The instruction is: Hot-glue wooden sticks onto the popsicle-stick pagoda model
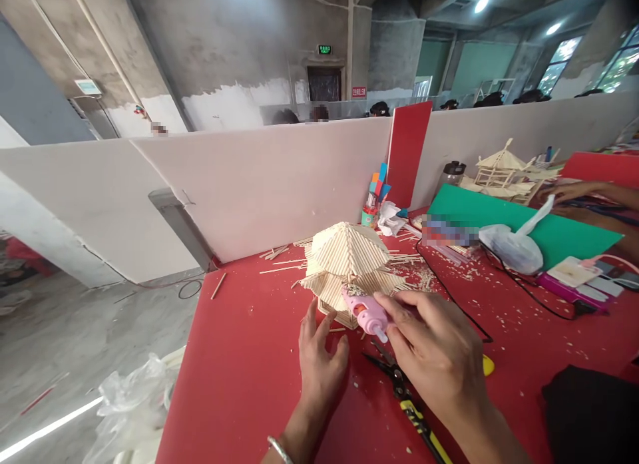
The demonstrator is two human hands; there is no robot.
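The little stick house sat on the red tabletop, and my guess was a gluing step: right hand had its grip around a pink glue gun, left hand was loosely spread by the lower roof. Next bit probably called for a steady aim along those sticks. Left side had decent room out to the tabletop's edge, but pliers and a black cord crowded the right.

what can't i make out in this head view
Head view:
- Part of the stick model's base: behind the pink glue gun.
- The glue gun's grip: covered by the right hand.
- Black-and-yellow tool's lower end: cut off by the bottom edge.
- Red wall sign's lettering: too small.
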